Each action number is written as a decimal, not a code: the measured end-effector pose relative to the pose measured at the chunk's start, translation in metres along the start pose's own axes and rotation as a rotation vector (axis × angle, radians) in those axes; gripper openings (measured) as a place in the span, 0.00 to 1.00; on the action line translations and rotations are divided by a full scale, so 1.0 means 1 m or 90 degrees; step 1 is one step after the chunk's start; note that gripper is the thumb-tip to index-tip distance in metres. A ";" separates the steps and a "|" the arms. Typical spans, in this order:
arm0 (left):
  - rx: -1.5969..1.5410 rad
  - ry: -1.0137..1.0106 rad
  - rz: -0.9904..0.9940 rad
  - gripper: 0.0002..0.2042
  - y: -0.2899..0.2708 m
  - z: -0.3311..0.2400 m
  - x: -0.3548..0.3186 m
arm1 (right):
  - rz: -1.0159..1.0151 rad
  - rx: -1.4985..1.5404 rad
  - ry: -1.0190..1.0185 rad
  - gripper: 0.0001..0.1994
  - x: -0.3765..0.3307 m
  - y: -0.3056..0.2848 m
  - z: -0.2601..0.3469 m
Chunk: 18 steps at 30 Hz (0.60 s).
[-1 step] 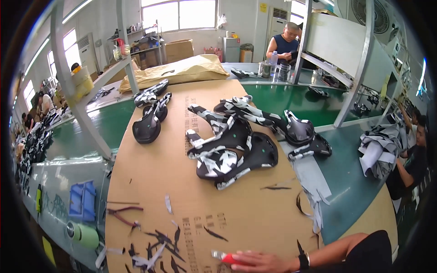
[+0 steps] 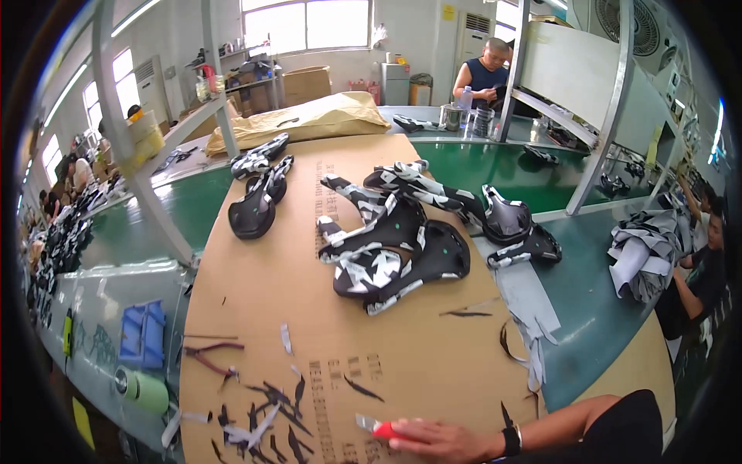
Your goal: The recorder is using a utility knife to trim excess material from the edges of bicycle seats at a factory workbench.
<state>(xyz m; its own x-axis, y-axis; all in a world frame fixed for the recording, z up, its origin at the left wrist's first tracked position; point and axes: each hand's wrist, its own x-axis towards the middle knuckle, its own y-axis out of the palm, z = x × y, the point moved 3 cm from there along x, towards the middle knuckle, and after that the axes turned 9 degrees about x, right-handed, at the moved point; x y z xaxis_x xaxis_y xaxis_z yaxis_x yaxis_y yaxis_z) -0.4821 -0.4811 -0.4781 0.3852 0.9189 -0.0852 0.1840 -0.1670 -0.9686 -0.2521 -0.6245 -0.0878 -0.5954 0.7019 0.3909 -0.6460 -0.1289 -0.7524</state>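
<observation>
My right hand (image 2: 444, 441) rests low over the cardboard sheet (image 2: 255, 301), with its fingers closed on a red-handled knife (image 2: 382, 428). Its short, flat, pale blade points left. My left hand is out of view. Farther off, several bicycle saddles (image 2: 437, 259) with black-and-white patterned covers lie piled on the cardboard. A couple more saddles (image 2: 253, 216) sit at its far left. Dark and grey trimmed scraps (image 2: 290, 417) are strewn left of my right hand. A pair of red-handled pliers (image 2: 212, 359) lies at the cardboard's left edge.
To the left stand a blue plastic tray (image 2: 142, 336) and a green flask (image 2: 143, 389). Grey material strips (image 2: 533, 301) hang along the right edge. A grey fabric pile (image 2: 645, 251) lies farther right. Metal posts (image 2: 124, 100) rise on both sides. A person (image 2: 483, 77) works at the back.
My right hand and the knife have shifted slightly left and upward. The rest of the view is displaced only a little; the saddles and scraps lie as before.
</observation>
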 end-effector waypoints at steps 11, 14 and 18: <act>0.005 -0.117 0.045 0.15 -0.043 -0.002 -0.147 | -0.135 0.454 0.357 0.30 -0.013 -0.061 -0.037; -0.010 -0.124 0.079 0.15 -0.057 -0.017 -0.141 | -0.094 0.708 0.497 0.31 -0.026 -0.075 -0.065; -0.013 -0.132 0.118 0.15 -0.109 -0.016 -0.113 | -0.115 1.016 0.586 0.26 -0.029 -0.079 -0.082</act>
<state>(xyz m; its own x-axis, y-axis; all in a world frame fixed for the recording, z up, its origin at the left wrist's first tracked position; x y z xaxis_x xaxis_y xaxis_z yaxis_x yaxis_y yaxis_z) -0.5306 -0.5722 -0.3594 0.2219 0.9249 -0.3088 0.1471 -0.3448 -0.9271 -0.1449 -0.5774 -0.0829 -0.4139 0.8229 -0.3893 -0.7731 -0.0920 0.6276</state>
